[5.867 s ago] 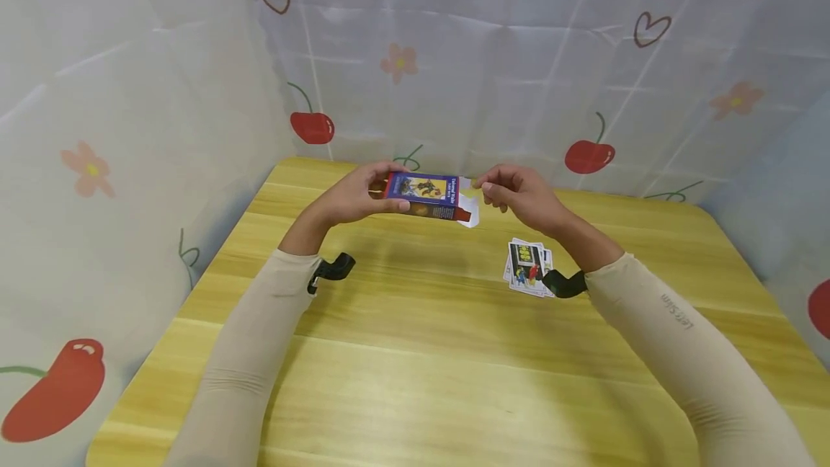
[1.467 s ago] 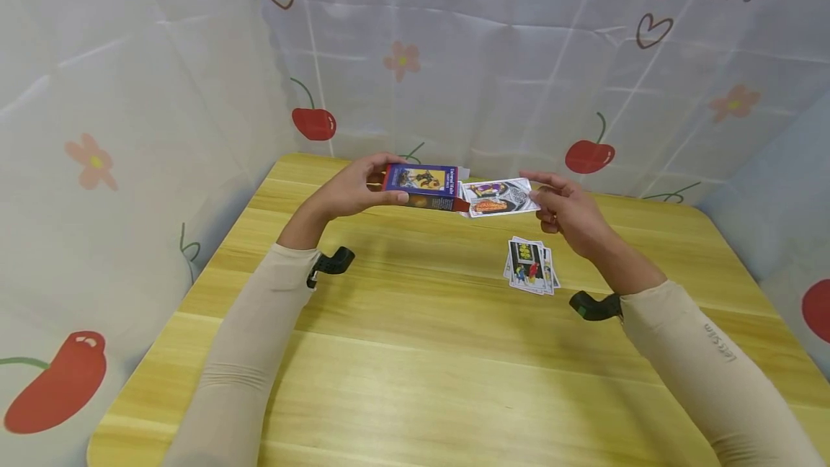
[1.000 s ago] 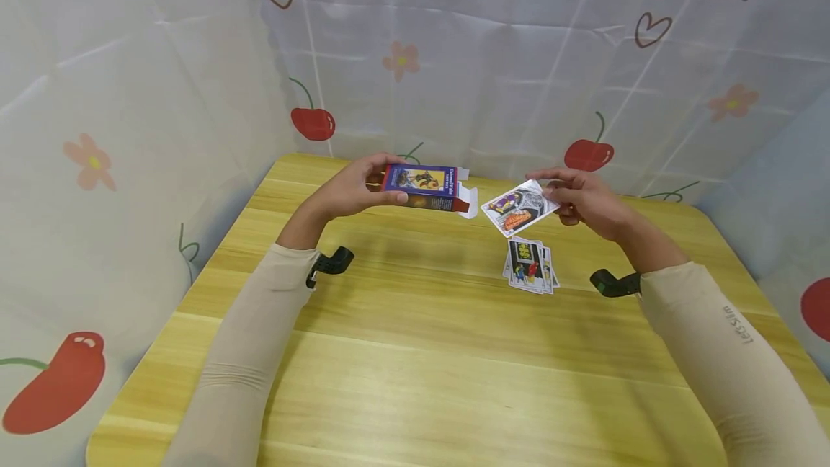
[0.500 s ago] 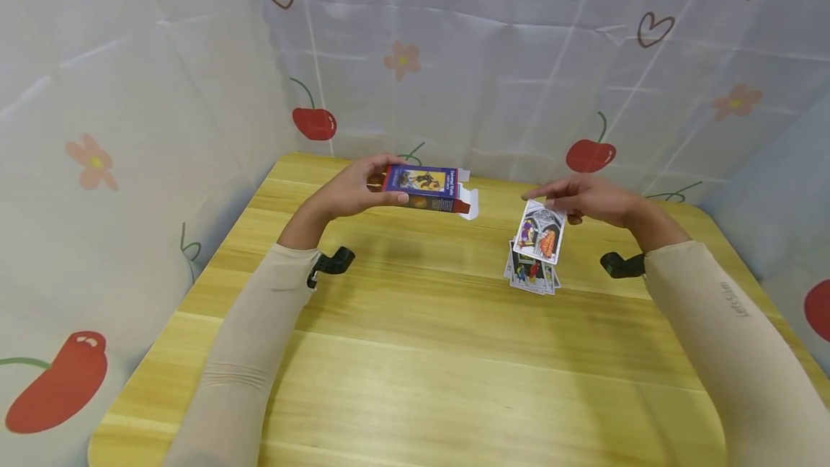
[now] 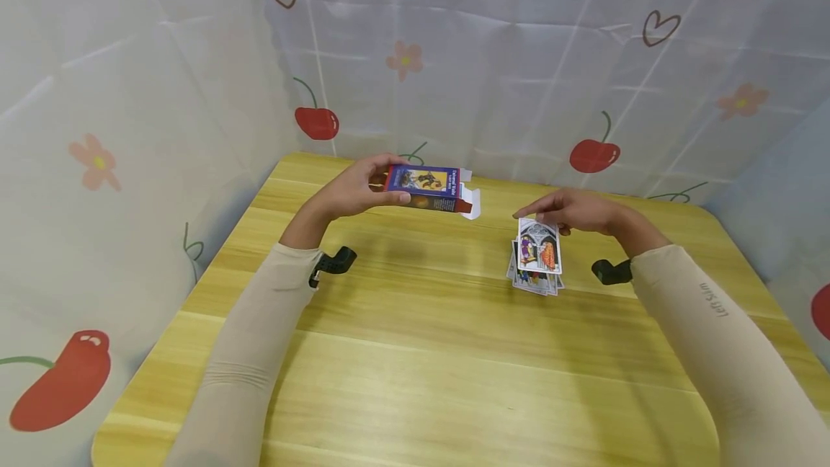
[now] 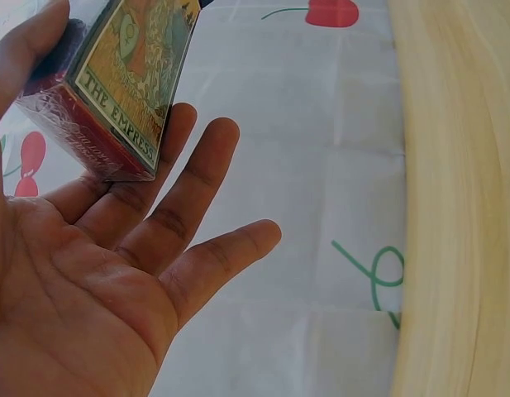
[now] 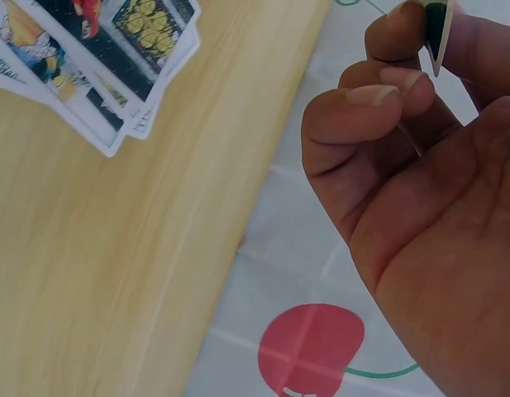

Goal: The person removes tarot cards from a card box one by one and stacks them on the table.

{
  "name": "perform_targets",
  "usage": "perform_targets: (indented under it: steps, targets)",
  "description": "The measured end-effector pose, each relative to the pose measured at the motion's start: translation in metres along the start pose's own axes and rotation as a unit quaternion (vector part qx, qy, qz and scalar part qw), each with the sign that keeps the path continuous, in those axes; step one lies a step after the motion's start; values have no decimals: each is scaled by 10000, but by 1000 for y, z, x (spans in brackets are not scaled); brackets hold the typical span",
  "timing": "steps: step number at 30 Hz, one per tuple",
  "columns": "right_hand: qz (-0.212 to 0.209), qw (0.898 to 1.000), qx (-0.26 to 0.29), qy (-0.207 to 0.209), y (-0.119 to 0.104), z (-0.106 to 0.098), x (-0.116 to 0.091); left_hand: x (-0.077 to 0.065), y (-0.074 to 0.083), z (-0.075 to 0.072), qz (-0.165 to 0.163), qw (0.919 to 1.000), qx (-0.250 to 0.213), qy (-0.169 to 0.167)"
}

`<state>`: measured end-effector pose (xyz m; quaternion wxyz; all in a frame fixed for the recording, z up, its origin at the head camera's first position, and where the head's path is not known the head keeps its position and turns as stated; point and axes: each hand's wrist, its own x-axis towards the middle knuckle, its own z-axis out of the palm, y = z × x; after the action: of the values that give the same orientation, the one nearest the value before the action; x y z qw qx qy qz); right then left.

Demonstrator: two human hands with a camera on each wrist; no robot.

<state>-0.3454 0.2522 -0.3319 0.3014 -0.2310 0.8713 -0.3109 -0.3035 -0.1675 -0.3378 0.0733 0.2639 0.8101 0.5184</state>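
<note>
My left hand (image 5: 355,189) grips a blue and red tarot card box (image 5: 424,182) between thumb and fingers, held over the table's far side. Its white end flap (image 5: 473,204) hangs open toward the right. In the left wrist view, the box's side (image 6: 135,74) reads "THE EMPRESS". A single tarot card (image 5: 540,247) is pinched by a corner edge in my right hand (image 5: 577,211), picture side up. That card overlaps a small fanned pile of tarot cards (image 5: 534,283) in the head view. In the right wrist view the pile (image 7: 97,58) lies face up on the wood.
The wooden table (image 5: 415,366) has rounded corners and stands against a white curtain (image 5: 493,92) printed with cherries, hearts and flowers. A black wrist mount (image 5: 337,261) juts inward from the left sleeve, another mount (image 5: 611,272) from the right one.
My right hand drew the card out of the box, swung it right, turned it upright and lowered it over the pile. The left hand and box stayed nearly still.
</note>
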Motion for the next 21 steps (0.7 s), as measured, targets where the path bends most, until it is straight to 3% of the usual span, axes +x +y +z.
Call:
perform_targets:
  steps: [11, 21]
  targets:
    - [-2, 9957, -680, 636, 30, 15, 8, 0, 0, 2, -8, 10000, 11, -7]
    - [-205, 9907, -978, 929, 44, 31, 15, 2, -3, 2, -24, 10000, 25, 16]
